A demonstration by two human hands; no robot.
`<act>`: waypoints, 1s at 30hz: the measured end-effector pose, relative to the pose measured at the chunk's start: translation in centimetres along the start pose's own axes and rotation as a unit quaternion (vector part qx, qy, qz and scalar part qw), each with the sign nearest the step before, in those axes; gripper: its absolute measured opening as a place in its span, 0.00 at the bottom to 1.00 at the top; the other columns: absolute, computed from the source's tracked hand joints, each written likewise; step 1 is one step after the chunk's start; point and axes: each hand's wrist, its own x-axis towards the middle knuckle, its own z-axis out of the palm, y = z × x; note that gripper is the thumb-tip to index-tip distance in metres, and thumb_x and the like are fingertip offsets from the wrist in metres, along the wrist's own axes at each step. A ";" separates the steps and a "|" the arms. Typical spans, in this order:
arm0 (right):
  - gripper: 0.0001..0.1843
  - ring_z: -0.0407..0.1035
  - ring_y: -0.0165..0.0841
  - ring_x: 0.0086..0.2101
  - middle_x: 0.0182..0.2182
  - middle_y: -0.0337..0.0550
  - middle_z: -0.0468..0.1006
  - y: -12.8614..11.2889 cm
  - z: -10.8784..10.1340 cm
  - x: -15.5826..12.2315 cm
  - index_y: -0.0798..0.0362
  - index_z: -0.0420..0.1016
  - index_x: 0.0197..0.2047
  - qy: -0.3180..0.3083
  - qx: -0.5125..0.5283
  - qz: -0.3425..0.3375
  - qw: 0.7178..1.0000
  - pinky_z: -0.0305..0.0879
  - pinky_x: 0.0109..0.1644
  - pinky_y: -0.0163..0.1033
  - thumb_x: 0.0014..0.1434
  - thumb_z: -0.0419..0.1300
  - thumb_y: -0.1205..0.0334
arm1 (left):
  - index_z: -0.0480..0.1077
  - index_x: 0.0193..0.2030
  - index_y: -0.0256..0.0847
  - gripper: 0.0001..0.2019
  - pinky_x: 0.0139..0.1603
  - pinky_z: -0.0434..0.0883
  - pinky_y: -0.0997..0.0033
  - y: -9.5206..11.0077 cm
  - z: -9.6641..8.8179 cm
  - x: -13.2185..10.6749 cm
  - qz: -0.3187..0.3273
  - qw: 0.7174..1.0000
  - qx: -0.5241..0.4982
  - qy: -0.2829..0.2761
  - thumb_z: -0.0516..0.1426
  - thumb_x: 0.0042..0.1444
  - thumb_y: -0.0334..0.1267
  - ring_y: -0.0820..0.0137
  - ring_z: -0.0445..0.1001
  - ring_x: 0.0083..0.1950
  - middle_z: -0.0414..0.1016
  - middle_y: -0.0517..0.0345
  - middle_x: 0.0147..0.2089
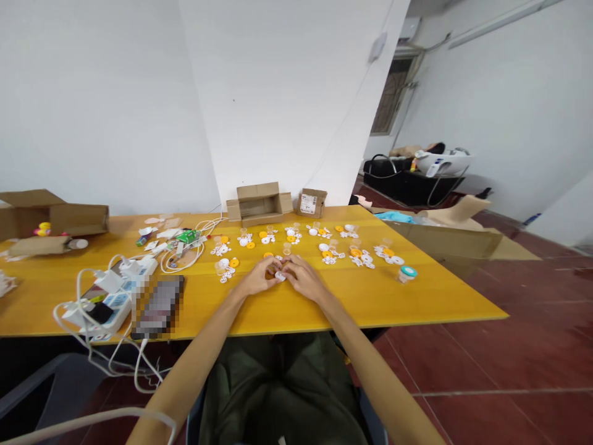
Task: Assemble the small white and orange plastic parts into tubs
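Over the near middle of the yellow table, my left hand point(260, 276) and my right hand point(302, 278) meet, fingers curled toward each other. Both pinch a small white plastic piece point(280, 276), too small to name more exactly. Just beyond my fingertips stands a clear cup point(287, 248), and an orange disc point(268, 254) lies beside it. Groups of loose parts surround my hands: white discs with holes point(227, 273), an orange ring point(234, 263) and a clear cup point(219, 268) on the left, white caps point(323, 247) and more orange rings on the right.
A jar with a turquoise lid point(408, 272) stands at the right. On the left lie a phone point(160, 304), a power strip point(121, 303) with plugs and white cables point(202, 250). Cardboard boxes point(260, 210) line the back. The table's front edge point(296, 331) is near my body.
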 end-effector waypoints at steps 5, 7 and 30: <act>0.08 0.71 0.38 0.45 0.44 0.46 0.77 -0.1 0.0 0.0 0.49 0.74 0.32 0.000 0.008 0.008 1.000 0.67 0.50 0.44 0.62 0.59 0.71 | 0.70 0.42 0.42 0.13 0.47 0.73 0.66 -0.2 0.0 0.0 0.009 1.000 0.007 0.002 0.63 0.55 0.46 0.69 0.73 0.40 0.73 0.56 0.41; 0.08 0.71 0.37 0.45 0.44 0.45 0.77 -0.1 0.0 0.0 0.49 0.75 0.32 0.002 0.009 0.013 1.000 0.67 0.50 0.44 0.62 0.59 0.71 | 0.70 0.42 0.42 0.14 0.47 0.73 0.66 -0.2 0.0 0.0 0.008 1.000 0.010 0.002 0.63 0.55 0.47 0.69 0.73 0.40 0.73 0.56 0.42; 0.07 0.72 0.38 0.44 0.44 0.45 0.77 -0.4 -0.2 -0.1 0.49 0.75 0.33 0.002 -0.003 0.026 1.000 0.68 0.50 0.43 0.61 0.58 0.68 | 0.72 0.39 0.41 0.11 0.47 0.74 0.66 -0.1 -0.1 0.1 0.022 0.998 0.051 -0.003 0.61 0.57 0.46 0.68 0.74 0.40 0.75 0.55 0.41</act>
